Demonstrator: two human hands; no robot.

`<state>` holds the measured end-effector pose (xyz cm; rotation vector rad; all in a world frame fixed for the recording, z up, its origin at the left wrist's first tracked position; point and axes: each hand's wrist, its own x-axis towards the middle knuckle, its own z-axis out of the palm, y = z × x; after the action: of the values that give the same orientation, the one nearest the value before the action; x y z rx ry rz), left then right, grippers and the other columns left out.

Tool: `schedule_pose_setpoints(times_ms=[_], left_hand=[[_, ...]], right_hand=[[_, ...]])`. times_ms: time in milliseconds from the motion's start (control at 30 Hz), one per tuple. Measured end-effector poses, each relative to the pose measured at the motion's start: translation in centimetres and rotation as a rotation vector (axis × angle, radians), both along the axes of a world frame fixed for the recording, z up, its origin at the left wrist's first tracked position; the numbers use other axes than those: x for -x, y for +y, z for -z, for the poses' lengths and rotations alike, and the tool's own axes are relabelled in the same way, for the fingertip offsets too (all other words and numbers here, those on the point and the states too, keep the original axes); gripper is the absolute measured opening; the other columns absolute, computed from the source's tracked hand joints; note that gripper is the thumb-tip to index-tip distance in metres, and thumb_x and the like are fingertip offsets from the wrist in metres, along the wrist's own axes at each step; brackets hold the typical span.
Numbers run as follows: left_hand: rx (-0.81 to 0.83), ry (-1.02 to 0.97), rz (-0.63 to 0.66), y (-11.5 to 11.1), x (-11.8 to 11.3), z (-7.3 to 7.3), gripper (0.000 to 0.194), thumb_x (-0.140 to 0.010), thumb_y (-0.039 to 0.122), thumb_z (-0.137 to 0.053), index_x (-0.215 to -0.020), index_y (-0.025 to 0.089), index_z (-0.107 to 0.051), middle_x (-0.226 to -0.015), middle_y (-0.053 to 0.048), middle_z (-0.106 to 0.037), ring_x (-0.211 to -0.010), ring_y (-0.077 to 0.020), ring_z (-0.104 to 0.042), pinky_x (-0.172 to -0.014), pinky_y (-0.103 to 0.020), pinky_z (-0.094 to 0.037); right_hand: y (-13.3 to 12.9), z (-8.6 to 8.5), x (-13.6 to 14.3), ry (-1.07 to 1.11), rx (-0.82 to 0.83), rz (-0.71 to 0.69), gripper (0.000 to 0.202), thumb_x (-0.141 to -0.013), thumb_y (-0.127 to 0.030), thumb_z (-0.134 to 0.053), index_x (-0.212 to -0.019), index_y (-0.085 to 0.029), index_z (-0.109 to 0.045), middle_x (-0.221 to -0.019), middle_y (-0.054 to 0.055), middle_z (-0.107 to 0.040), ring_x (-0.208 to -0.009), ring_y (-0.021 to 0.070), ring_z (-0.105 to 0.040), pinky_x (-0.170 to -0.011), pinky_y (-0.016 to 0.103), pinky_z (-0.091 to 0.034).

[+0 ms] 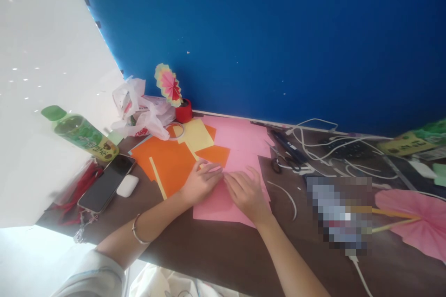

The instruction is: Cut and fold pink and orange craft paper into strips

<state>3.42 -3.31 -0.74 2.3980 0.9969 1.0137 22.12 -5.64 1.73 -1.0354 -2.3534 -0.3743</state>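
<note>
Brown table [195, 253] — papers [228, 209], phone [106, 183], bottle [85, 135], scissors [277, 164].

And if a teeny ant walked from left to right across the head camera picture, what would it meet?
A green-capped plastic drink bottle, a small rounded white case, the bare left hand, the bare right hand, then a big pink pleated-paper fan.

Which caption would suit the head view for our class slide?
Two hands meet over pink paper, orange sheets alongside.
</note>
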Motion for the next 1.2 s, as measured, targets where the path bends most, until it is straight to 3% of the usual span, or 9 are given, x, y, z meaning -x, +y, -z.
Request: schedule_pose_setpoints(times_ms=[100, 333, 533, 800, 1200], left_hand=[[-0.022, 0.02, -0.013, -0.2, -0.2, 0.0, 0.03, -0.086, 0.012, -0.046, -0.107, 0.027, -0.062, -0.112, -0.007, -0.065, -0.11, -0.0234, -0.056, -0.097, -0.048, -0.032], [-0.185, 0.272, -0.11, -0.4, -0.6, -0.4, 0.032, -0.085, 0.012, -0.044, -0.106, 0.027, -0.062, -0.111, -0.005, -0.065, -0.107, -0.0233, -0.054, -0.094, -0.045, -0.031], [-0.215, 0.244, -0.129, -0.3, -0.5, -0.6, 0.025, -0.085, 0.014, -0.048, -0.099, 0.028, -0.064, -0.108, -0.002, -0.066, -0.1, -0.0204, -0.054, -0.087, -0.039, -0.029], [-0.211, 0.213, -0.147, 0.0, 0.1, 0.0, 0.029, -0.082, 0.013, -0.053, -0.1, 0.032, -0.064, -0.114, -0.002, -0.062, -0.106, -0.023, -0.048, -0.088, -0.04, -0.028], [-0.285, 0.164, -0.284, 0.9, 0.6, 0.3, 0.022, -0.079, 0.017, -0.057, -0.094, 0.03, -0.068, -0.117, -0.007, -0.056, -0.104, -0.0238, -0.049, -0.082, -0.039, -0.034]], right_hand=[[0.0, -0.1, -0.1, -0.014, 0.05, -0.027, 0.023, -0.087, -0.01, -0.042, -0.09, -0.019, -0.062, -0.082, 0.005, -0.066, -0.077, 0.0166, -0.057, -0.094, 0.043, -0.035], [0.2, 0.3, 0.0, 0.053, 0.043, -0.033, 0.016, -0.083, -0.012, -0.047, -0.08, -0.018, -0.062, -0.074, 0.006, -0.062, -0.069, 0.0172, -0.053, -0.075, 0.035, -0.041], [0.2, 0.5, -0.7, -0.057, 0.01, -0.054, 0.021, -0.083, -0.012, -0.045, -0.072, -0.021, -0.061, -0.069, 0.003, -0.06, -0.068, 0.0158, -0.05, -0.081, 0.036, -0.04], [0.4, 0.0, -1.3, -0.072, -0.052, -0.035, 0.022, -0.08, -0.01, -0.047, -0.064, -0.02, -0.058, -0.063, 0.002, -0.057, -0.066, 0.0149, -0.048, -0.083, 0.035, -0.041], [1.2, 0.0, -3.5, 0.094, -0.003, 0.09, 0.016, -0.077, -0.011, -0.051, -0.063, -0.02, -0.053, -0.062, -0.001, -0.058, -0.065, 0.0126, -0.051, -0.076, 0.03, -0.037]])
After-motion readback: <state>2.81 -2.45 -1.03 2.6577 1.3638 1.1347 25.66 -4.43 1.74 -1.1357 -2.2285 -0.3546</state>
